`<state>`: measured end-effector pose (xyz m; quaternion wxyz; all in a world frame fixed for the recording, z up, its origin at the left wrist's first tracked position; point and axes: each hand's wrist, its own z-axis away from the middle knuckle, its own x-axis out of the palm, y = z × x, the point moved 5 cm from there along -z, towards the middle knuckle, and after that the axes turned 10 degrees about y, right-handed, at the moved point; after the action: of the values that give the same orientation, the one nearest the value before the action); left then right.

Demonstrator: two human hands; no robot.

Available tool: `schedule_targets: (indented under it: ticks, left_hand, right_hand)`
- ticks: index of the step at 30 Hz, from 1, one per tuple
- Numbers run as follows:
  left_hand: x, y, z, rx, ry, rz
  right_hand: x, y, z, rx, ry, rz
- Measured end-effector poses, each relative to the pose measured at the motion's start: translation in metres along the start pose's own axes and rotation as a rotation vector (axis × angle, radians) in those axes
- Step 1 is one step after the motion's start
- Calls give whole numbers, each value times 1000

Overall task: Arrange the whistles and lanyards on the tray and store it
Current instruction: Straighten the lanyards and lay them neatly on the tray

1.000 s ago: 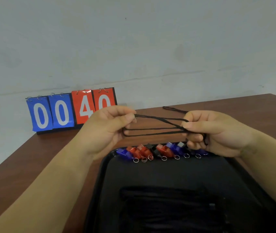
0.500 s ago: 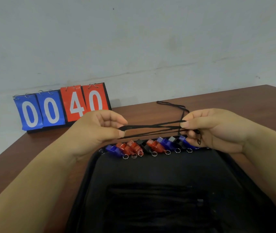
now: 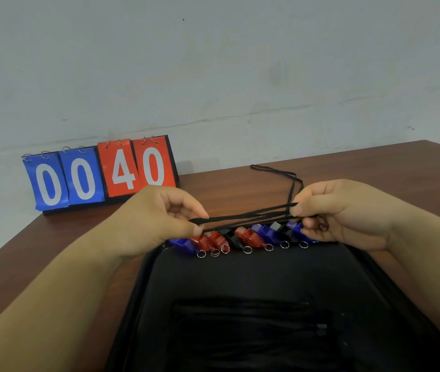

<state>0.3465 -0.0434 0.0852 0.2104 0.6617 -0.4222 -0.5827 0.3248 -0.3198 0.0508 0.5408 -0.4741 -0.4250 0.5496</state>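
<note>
Left hand (image 3: 159,218) and right hand (image 3: 347,213) each pinch the folded black lanyard (image 3: 240,216) between thumb and forefinger. Its strands are stretched between them just above a row of blue, red and black whistles (image 3: 245,234) along the far edge of the black tray (image 3: 267,277). One loop trails onto the brown table (image 3: 374,167); the flip scoreboard (image 3: 98,173) reads 00 40.

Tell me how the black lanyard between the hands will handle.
Likely floppy: the black lanyard runs straight only where the left hand and right hand pinch it, and its free loop lies limp on the table. Probably very light, held by a pinch alone. Its crossing strands may tangle.
</note>
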Motion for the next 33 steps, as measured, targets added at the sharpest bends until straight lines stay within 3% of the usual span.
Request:
schedule_targets:
  ticks: [5, 10, 16, 23, 29, 33]
  left_hand:
    - [-2, -2, -2, 1, 90, 51]
    - [-4, -8, -5, -129, 176, 399]
    - [-9, -5, -4, -46, 180, 79]
    - [-1, -11, -2, -11, -119, -203]
    - [14, -22, 4, -19, -444, -322]
    - [23, -28, 6, -19, -548, -388]
  right_hand:
    - [0, 0, 0, 6, 6, -45]
    - [-1, 0, -1, 28, -11, -100]
    - [-1, 0, -1, 36, -18, -92]
    - [1, 4, 0, -47, -18, 177]
    - [8, 11, 8, -120, -183, 644]
    - [16, 20, 10, -110, -289, 810]
